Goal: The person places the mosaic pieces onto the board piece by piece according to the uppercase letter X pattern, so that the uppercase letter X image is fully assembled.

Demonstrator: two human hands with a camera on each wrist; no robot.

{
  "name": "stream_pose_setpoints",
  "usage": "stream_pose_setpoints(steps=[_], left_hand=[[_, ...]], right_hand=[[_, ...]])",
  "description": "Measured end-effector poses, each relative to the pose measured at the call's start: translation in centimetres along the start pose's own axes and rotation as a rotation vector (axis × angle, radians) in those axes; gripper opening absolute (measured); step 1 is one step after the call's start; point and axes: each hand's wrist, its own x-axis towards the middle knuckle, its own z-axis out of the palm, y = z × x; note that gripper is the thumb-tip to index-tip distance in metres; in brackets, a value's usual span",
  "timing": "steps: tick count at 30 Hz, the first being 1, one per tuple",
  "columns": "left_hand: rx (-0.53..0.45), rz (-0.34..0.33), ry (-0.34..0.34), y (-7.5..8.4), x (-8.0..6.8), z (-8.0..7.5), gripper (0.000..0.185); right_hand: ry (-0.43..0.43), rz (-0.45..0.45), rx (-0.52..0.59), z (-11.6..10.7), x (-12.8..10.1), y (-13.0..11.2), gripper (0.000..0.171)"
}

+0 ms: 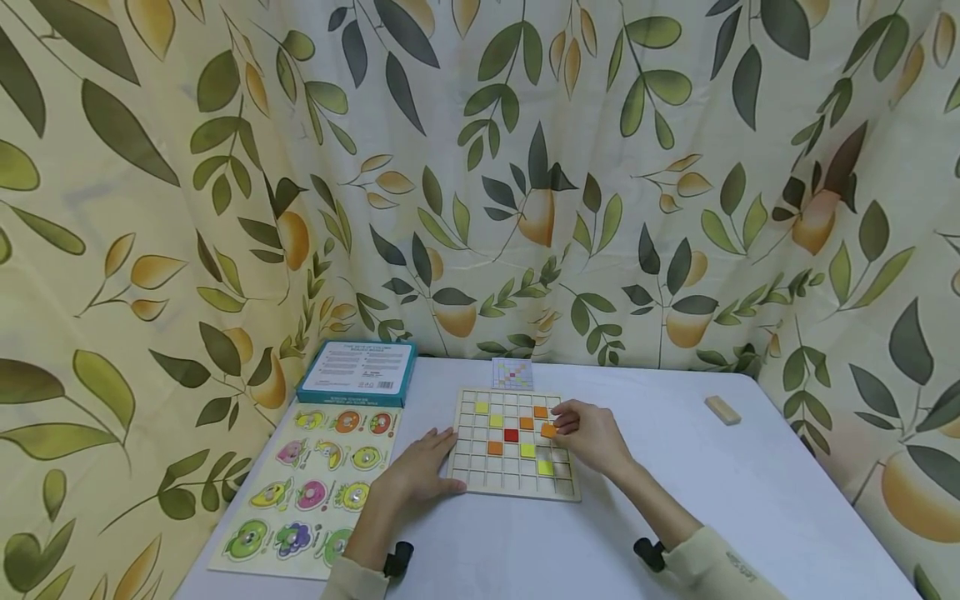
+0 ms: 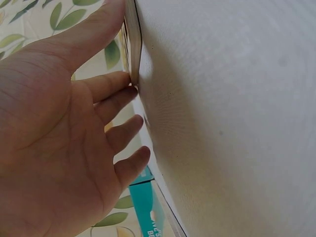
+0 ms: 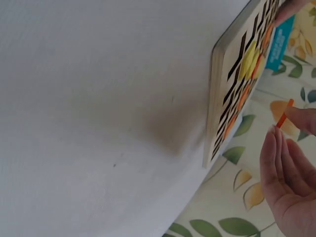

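Observation:
A square wooden grid board [image 1: 480, 479] lies on the table with one red tile [image 1: 512, 435], several yellow tiles [image 1: 528, 451] and three orange tiles [image 1: 495, 448] in its cells. Between thumb and fingertips, my right hand [image 1: 597, 435] pinches an orange square tile [image 3: 285, 114] over the board's right side; the right wrist view shows this tile edge-on, raised off the board. My left hand [image 1: 422, 465] touches the board's left edge, thumb at the near corner and fingers extended along the side. In the left wrist view its palm [image 2: 54, 148] shows, with nothing gripped.
Behind the board lies a small patterned card [image 1: 513, 372]. To the left are a fruit picture board [image 1: 285, 450] and a teal-edged box [image 1: 357, 367]. A small wooden block [image 1: 722, 410] lies at the far right. A leaf-print curtain [image 1: 480, 250] surrounds the table.

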Motion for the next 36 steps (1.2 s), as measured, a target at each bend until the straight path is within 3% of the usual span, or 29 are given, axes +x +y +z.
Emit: stream_pose_setpoints(steps=[11, 26, 36], left_hand=[[-0.006, -0.001, -0.005, -0.1, -0.1, 0.1, 0.092], [0.001, -0.002, -0.009, -0.2, -0.1, 0.0, 0.091], [-0.002, 0.011, -0.004, -0.4, 0.1, 0.1, 0.091]], right_hand=[[-0.058, -0.04, 0.026, 2.5, 0.1, -1.7, 0.037], [-0.1, -0.165, 0.044, 5.8, 0.4, -3.6, 0.037], [-0.142, -0.182, 0.028, 7.3, 0.4, -4.3, 0.039]])
